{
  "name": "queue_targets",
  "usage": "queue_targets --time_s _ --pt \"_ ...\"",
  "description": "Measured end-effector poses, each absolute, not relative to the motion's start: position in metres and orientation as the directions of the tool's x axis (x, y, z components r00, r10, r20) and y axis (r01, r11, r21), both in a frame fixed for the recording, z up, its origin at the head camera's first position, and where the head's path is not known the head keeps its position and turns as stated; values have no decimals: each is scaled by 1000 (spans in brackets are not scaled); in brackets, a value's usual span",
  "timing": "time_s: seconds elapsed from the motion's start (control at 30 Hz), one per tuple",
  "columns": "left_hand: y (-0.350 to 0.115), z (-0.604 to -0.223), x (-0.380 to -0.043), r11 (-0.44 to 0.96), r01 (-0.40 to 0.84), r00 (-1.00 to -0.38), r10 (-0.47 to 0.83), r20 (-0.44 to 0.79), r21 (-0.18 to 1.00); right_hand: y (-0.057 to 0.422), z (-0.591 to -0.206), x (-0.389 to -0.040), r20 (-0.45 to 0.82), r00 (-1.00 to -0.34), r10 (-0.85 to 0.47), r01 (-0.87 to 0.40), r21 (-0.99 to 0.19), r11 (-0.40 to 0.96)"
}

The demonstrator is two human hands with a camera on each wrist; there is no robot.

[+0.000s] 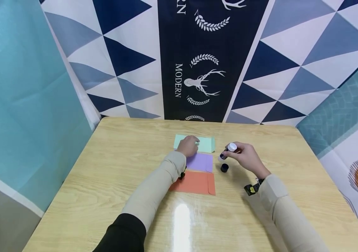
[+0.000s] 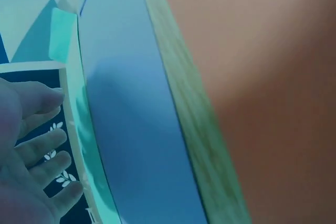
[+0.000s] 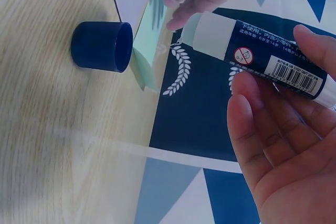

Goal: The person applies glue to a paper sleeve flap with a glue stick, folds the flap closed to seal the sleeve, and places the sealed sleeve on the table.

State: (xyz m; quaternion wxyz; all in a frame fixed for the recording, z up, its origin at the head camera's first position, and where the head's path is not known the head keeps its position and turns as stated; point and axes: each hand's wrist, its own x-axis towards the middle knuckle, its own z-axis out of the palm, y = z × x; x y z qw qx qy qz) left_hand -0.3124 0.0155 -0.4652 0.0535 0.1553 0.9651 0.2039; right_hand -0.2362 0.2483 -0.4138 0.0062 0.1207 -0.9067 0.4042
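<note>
Head view looks down; closer wrist views share green envelope (image 1: 205, 144).

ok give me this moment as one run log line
left hand: over green envelope; right hand: holds tilted glue stick; cap: off, on table beside purple envelope; red envelope: on table

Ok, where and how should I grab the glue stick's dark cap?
Probably pinch the cap by its round outer wall, coming from the right: it appears to stand mouth up, with the purple envelope to its left and the glue stick held beyond.
</note>
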Motion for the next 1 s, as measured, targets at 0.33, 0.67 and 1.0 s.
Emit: queue_targets --time_s 0.33,0.67,1.0 --pt "6 -477 -311 917 259 -945 305 -116 303 247 -421 -236 108 -970 -220 -227 -731 643" --pt "12 -476 -318 911 237 -944 298 -140 337 248 -420 -241 111 -969 -221 -231 -724 650" --pt "16 -475 -320 910 227 -944 293 -152 346 245 -415 -243 108 -969 -222 -229 -731 643"
